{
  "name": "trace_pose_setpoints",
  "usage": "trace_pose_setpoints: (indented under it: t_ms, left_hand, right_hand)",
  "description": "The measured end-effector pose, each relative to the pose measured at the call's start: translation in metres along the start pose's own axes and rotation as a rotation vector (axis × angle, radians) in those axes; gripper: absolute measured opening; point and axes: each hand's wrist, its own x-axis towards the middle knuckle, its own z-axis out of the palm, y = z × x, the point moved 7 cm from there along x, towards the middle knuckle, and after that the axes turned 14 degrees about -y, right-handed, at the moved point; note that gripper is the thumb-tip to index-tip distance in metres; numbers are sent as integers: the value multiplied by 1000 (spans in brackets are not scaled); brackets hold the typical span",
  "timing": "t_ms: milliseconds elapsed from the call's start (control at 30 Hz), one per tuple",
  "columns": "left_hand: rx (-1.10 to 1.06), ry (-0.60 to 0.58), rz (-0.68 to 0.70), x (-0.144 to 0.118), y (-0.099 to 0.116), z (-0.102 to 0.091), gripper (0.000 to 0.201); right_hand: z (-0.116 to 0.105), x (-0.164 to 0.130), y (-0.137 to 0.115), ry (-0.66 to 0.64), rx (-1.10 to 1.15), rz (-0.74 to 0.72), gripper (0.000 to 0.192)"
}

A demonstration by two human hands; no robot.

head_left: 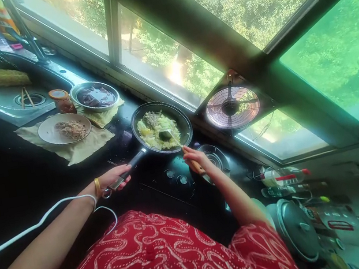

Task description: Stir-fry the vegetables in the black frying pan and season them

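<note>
I can read no brand or label anywhere: faint pale lettering on the black stove top (pixel 160 186) just left of the pan handle is too small to make out, and the bottles (pixel 285 177) at the right edge of the counter show only red caps and blurred wrappers.

Near the centre of the frame I see the frying pan (pixel 161 127), dark and round, sitting on the stove. It is filled with pale yellow-green chopped cabbage (pixel 155 131), with a darker clump at the upper left of the heap. My left hand (pixel 114 178) is wrapped tight around the pan's long dark handle, lower left of the pan; a gold bangle sits at the wrist. My right hand (pixel 194 157) is clenched on the wooden handle of a spatula (pixel 168 135), whose blade lies in the cabbage at the pan's right side.

To the left, a plate (pixel 64 128) of brownish shredded food rests on a cloth (pixel 78 151), with a steel bowl (pixel 94 96) and a small jar (pixel 60 100) just above it. A round fan (pixel 232 107) sits in the window at the right.
</note>
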Motion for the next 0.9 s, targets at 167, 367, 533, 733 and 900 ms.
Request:
trace_pose_setpoints:
  t_ms: [167,367,533,733,900]
  left_hand:
    - [5,-6,-7,0,0,0,37]
    - [23,-4,-15,2,-2,0,41]
    - [13,-14,-4,2,-4,-1,50]
    - [26,-9,-5,1,-5,-3,54]
    - [24,-21,8,0,-5,-4,56]
  right_hand:
    - [-24,25,-11,107,40,-114,10]
    - [-98,-10,-1,405,127,-2,25]
    - [-105,47,76,762,632,216,24]
    - [-50,95,113,580,1182,212,17]
    - [-68,57,63,376,954,-33,18]
